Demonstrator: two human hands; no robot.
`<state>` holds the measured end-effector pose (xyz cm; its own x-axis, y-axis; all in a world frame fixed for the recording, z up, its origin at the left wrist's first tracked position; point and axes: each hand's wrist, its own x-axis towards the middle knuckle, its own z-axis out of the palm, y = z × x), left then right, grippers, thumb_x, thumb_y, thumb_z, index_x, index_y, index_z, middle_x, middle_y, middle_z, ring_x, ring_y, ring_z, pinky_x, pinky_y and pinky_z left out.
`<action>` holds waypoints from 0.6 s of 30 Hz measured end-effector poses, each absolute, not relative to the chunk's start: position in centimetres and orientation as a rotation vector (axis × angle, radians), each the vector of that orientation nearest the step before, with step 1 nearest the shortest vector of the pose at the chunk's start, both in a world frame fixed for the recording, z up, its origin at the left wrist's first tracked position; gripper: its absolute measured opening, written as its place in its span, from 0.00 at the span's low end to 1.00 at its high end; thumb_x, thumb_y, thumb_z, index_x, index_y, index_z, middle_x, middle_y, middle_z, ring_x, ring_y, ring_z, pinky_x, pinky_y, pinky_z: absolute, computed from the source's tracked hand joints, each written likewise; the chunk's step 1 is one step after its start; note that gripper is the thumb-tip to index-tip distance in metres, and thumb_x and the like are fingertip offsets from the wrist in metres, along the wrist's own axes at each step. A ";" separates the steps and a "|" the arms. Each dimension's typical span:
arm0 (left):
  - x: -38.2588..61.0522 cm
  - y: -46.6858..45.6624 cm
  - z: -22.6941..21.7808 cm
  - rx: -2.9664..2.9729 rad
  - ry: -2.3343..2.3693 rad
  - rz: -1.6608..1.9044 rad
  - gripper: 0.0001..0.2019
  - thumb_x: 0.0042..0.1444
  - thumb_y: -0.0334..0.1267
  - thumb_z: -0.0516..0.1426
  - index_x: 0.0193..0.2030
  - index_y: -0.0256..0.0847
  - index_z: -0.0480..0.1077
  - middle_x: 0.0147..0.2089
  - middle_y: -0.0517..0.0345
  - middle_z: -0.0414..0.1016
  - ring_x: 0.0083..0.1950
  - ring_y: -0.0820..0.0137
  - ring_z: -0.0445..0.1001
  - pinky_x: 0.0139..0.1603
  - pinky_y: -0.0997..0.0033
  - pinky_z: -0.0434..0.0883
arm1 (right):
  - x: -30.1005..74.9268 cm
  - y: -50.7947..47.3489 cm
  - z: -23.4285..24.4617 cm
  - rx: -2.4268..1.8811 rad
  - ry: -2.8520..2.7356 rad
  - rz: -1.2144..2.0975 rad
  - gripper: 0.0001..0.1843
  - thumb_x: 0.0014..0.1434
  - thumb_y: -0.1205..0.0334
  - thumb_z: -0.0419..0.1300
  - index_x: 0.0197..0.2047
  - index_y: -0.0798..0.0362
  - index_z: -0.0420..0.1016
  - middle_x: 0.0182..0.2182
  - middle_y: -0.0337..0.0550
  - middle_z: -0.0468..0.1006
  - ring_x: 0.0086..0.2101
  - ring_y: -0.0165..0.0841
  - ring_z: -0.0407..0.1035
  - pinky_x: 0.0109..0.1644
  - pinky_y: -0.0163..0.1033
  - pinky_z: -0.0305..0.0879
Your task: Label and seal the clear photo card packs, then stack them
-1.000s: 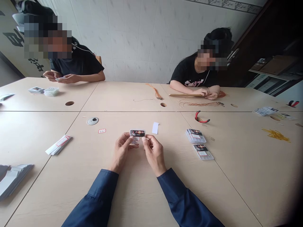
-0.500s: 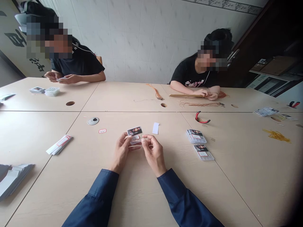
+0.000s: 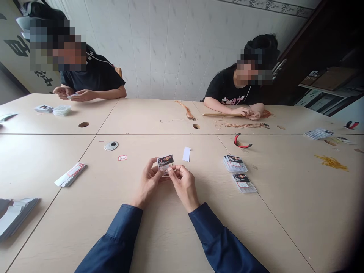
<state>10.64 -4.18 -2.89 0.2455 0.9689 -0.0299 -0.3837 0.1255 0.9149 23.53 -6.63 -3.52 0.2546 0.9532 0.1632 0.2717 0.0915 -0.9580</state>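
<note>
Closing in, the right hand [image 3: 184,184] now joins the left hand [image 3: 148,185] in gripping the small printed card [image 3: 165,162], which sits just above both, its long axis nearly crosswise and slightly tilted.

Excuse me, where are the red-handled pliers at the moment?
In the head view, the red-handled pliers lie right of centre, just beyond a stack of clear packets.

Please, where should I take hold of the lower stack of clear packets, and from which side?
Probably best to pinch the lower stack of clear packets across its left and right edges, coming from the near side with your right hand. It lies flat on the table, and the upper stack sits close behind it, so the far edge is crowded.
</note>
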 end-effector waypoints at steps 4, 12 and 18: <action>10.7 -4.3 -3.1 1.011 0.736 1.122 0.31 0.53 0.41 0.65 0.61 0.45 0.59 0.45 0.51 0.81 0.44 0.60 0.80 0.46 0.59 0.77 | 23.7 -6.5 -3.8 -1.447 -1.217 0.764 0.18 0.59 0.48 0.59 0.37 0.57 0.76 0.22 0.41 0.75 0.23 0.32 0.68 0.27 0.33 0.64; 10.9 -3.9 -4.5 1.150 0.750 1.115 0.30 0.58 0.42 0.62 0.65 0.43 0.57 0.44 0.50 0.80 0.44 0.61 0.80 0.46 0.62 0.77 | 23.9 -6.3 -4.2 -1.456 -1.227 0.833 0.15 0.58 0.51 0.59 0.37 0.56 0.75 0.23 0.41 0.76 0.24 0.32 0.69 0.29 0.33 0.64; 10.9 -4.0 -4.6 1.145 0.759 1.116 0.30 0.59 0.45 0.62 0.65 0.43 0.57 0.42 0.50 0.80 0.41 0.64 0.80 0.45 0.64 0.77 | 24.1 -6.4 -4.1 -1.437 -1.259 0.830 0.14 0.59 0.52 0.59 0.36 0.55 0.74 0.23 0.40 0.76 0.24 0.31 0.68 0.28 0.33 0.63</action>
